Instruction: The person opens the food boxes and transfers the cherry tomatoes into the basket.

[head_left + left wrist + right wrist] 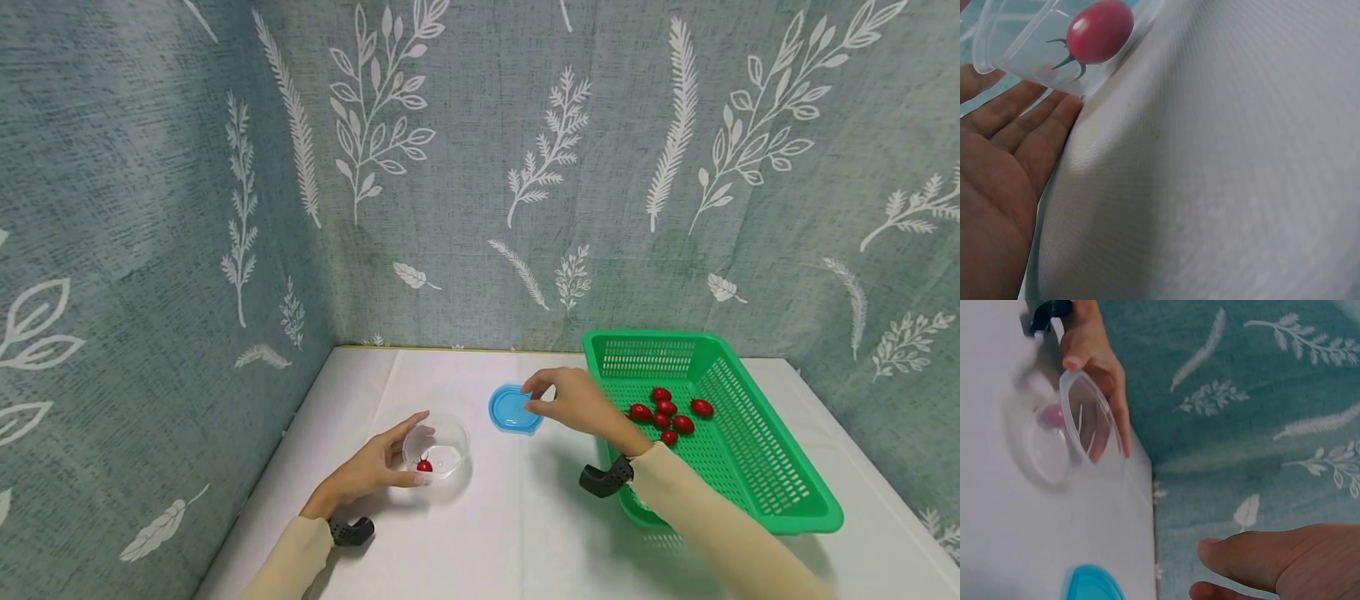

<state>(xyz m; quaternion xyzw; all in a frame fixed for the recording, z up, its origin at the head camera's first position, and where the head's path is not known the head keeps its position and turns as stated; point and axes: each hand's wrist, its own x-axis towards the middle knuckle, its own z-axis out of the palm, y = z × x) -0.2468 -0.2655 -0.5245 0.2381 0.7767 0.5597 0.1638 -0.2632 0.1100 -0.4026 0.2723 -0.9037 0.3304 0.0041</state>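
My left hand (pixel 367 465) holds a clear plastic container (pixel 450 457) from its left side, thumb at the near wall and fingers round the far side. One cherry tomato (pixel 1100 31) with a green stem lies inside, low against the wall. To the right of the container, a blue lid (pixel 507 412) is flat on the white cloth. Over the lid's right edge hovers my right hand (pixel 576 402), thumb and fingers bent loosely and apart. The right wrist view shows the lid (pixel 1092 586) lying beyond those fingers, with nothing between them.
At the right stands a green perforated basket (pixel 652 335) with several cherry tomatoes (pixel 683 425) on its floor. My right forearm crosses over its left side. Patterned grey-green cloth walls (pixel 465 167) rise behind and to the left of the white table (pixel 480 550).
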